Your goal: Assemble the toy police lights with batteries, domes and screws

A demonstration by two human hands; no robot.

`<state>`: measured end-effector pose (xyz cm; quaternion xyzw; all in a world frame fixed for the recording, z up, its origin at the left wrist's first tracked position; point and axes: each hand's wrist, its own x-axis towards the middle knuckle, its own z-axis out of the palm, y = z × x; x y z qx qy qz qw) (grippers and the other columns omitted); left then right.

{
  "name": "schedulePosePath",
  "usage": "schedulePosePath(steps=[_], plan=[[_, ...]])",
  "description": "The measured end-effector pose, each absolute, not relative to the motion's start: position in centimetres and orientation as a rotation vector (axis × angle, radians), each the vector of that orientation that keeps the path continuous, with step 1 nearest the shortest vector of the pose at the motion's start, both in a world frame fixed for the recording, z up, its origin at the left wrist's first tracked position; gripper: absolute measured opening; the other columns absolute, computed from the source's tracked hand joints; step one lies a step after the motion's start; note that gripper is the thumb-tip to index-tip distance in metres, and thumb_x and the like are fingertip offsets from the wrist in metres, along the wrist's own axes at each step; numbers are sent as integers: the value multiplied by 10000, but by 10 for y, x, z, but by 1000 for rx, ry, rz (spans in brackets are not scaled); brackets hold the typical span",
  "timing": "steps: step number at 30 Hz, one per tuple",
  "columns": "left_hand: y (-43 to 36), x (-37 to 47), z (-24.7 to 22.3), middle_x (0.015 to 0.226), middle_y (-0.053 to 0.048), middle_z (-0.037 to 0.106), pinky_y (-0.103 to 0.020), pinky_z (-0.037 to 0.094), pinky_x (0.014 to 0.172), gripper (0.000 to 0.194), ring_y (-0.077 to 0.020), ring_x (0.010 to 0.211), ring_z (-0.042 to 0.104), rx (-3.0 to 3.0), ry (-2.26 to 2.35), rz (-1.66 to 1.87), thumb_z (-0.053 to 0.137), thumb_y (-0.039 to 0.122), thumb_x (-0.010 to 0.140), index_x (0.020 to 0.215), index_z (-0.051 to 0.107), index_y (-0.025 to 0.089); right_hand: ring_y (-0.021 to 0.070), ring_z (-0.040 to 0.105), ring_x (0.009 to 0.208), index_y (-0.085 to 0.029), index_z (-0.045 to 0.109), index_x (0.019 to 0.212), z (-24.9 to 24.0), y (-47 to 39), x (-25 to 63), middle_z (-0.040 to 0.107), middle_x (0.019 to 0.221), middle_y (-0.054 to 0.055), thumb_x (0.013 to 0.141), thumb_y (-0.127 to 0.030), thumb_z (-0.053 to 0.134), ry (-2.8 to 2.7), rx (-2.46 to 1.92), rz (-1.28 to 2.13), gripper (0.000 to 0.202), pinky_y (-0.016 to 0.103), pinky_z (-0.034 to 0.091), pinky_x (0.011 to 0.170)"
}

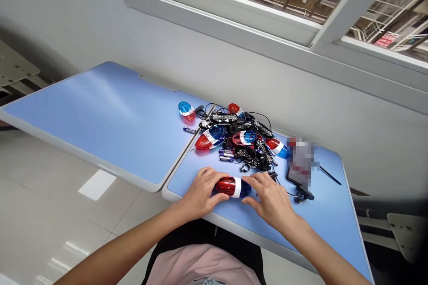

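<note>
An oval red-and-blue siren light (236,187) with a white band lies near the front edge of the blue table. My left hand (204,190) grips its red end between thumb and fingers. The thumb and fingers of my right hand (269,196) close round the blue end. Just beyond my hands is a pile of similar siren lights (210,139), black open housings (246,155) with wiring and cables. Several AA batteries (226,156) lie at the pile's near left side. A black clamp mount (303,195) on a cable sits right of my right hand.
A second blue table (83,111) adjoins on the left. Across the seam, another siren light (186,111) and a single battery (189,130) lie on it. To the right are a blurred phone-like object (301,164) and a thin black rod (330,175). A wall and window stand behind.
</note>
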<state>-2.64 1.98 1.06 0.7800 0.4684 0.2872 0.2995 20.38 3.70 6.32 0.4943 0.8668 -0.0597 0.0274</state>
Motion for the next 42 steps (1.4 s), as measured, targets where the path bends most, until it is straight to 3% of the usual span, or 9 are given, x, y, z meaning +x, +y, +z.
schedulePosePath(steps=[12,17,22,26,29,32,35,38,42], plan=[[15,-33,18,1135,-122,640,-466,399,911,563,-292,999,546,2579,1386,392,511,319,966,1479,333,169,245,555,980,-249,613,1248,52,30,216,672,1032,67,895,-367,647,2674,1580,-479,374,282,359,557],[22,-18,36,1415,-181,474,-495,391,1000,798,-340,1239,458,2643,1228,287,603,404,908,1546,174,189,261,566,990,-209,644,1183,44,26,214,672,1014,77,873,-363,672,2717,1585,-495,348,285,388,578],[27,-2,25,1285,-128,570,-431,483,905,582,-290,1124,551,2551,1172,277,581,372,932,1459,369,246,257,589,990,-196,665,1124,40,27,223,682,1023,81,847,-311,701,2875,1691,-564,302,302,464,638],[33,-7,16,1295,-116,561,-401,465,950,512,-272,1161,539,2268,1159,401,576,408,935,1401,444,242,190,632,916,-198,665,1135,56,22,258,703,1015,63,891,-279,640,3265,2104,-913,258,319,516,768],[42,-13,19,1313,-118,550,-374,469,912,542,-269,1105,560,1929,1175,468,604,499,898,1353,501,225,151,644,780,-229,709,1049,70,7,289,716,950,38,907,-302,613,3145,2696,-1228,186,270,517,655],[51,-15,26,1119,-105,617,-295,478,714,648,-221,890,584,1559,1160,501,618,605,843,1331,517,191,139,641,712,-256,738,990,71,-12,311,725,937,24,880,-332,643,2819,3092,-1312,164,242,489,553],[55,-12,30,924,-70,605,-235,411,583,618,-162,735,528,1320,1084,464,624,619,829,1242,564,162,125,614,644,-282,751,956,60,-25,319,725,880,5,864,-356,656,2738,3092,-1322,151,227,447,482],[55,-6,33,911,-72,595,-223,395,568,552,-153,732,520,1256,1046,432,619,609,835,1130,593,143,116,596,627,-286,752,942,50,-29,319,725,877,0,869,-342,651,2787,3031,-1294,136,220,430,469],[49,2,33,1011,-87,621,-255,453,649,554,-190,825,572,1511,1124,391,563,580,881,1251,550,168,104,564,601,-263,743,958,47,-34,322,705,859,5,890,-294,631,2882,2971,-1241,134,220,402,455]])
